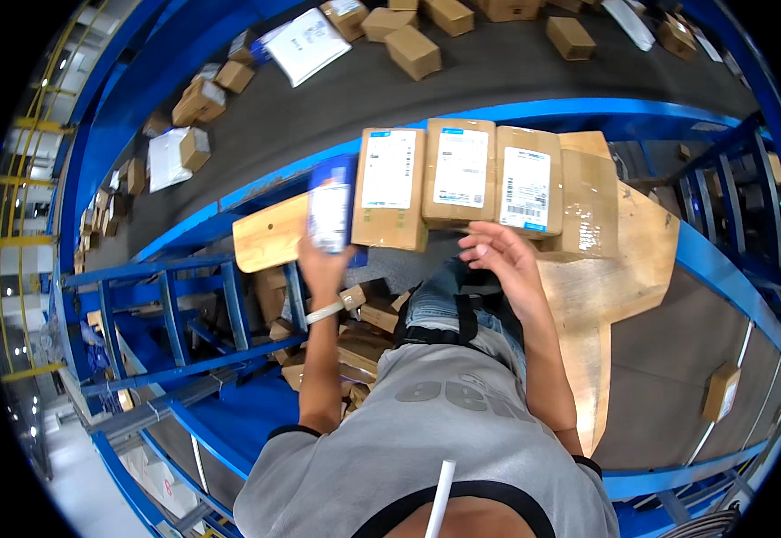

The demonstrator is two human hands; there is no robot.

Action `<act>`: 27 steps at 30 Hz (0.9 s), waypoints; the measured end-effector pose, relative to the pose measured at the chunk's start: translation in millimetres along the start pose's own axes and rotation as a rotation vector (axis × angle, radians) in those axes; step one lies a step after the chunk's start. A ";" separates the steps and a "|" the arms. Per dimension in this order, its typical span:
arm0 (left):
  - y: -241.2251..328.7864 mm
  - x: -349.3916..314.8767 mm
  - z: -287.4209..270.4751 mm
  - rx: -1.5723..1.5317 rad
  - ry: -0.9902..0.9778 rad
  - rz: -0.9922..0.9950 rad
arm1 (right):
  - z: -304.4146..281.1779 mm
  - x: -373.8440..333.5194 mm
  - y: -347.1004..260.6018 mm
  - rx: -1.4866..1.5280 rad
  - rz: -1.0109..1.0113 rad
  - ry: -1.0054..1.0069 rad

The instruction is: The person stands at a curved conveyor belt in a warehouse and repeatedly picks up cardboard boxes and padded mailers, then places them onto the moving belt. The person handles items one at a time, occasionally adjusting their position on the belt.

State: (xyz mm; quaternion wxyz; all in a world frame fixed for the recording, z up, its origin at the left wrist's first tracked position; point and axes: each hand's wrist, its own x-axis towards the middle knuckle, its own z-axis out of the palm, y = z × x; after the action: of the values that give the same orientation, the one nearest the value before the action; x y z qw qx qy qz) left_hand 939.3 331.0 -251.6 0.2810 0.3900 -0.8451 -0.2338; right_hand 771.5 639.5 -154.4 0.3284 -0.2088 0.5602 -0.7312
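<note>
My left hand grips the near end of a blue package with a white label, slightly smeared by motion. Right beside that package stands a row of brown cardboard boxes: a labelled first box, a labelled second box and a labelled third box. A fourth taped box at the right end shows no label. Just below the third box hovers my right hand, fingers spread and nothing in them. Whether its fingertips touch the box, I cannot tell.
Beyond the row runs a dark conveyor belt carrying cartons and a white mailer bag. Wooden boards lie at both ends of the row. A blue railing stands left, over piled parcels; another belt with one small carton lies right.
</note>
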 end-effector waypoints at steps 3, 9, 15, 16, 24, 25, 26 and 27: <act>3.6 9.7 -48.0 -0.364 0.075 -0.115 | -26.4 -33.0 -5.0 0.026 0.030 0.030; 68.9 20.7 -135.9 -0.907 -0.282 0.077 | -79.2 -130.8 38.0 0.182 0.128 0.343; 256.1 -28.1 7.8 -0.641 -1.169 1.047 | -41.4 -242.5 78.6 0.515 0.055 0.790; 289.1 -56.7 41.6 -0.619 -1.266 1.262 | -27.2 -254.3 81.0 0.580 -0.001 0.883; 378.0 -251.7 130.2 -0.656 -1.412 1.994 | -21.7 -248.7 102.9 0.653 -0.280 1.646; 384.1 -253.4 107.5 -0.677 -1.429 1.962 | -49.2 -246.1 115.0 0.519 -0.342 1.756; 384.0 -239.8 92.6 -0.704 -1.454 1.878 | -75.5 -238.3 127.7 0.364 -0.407 1.842; 381.0 -216.3 82.4 -0.716 -1.439 1.776 | -106.0 -237.7 144.1 0.156 -0.484 1.941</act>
State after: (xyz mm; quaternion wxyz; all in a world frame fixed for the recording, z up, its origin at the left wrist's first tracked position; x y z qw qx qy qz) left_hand 800.4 739.9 -141.2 -0.1005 -0.6504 -0.6694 -0.3445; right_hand 901.3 859.0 -307.7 -0.4154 0.3916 0.4788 -0.6669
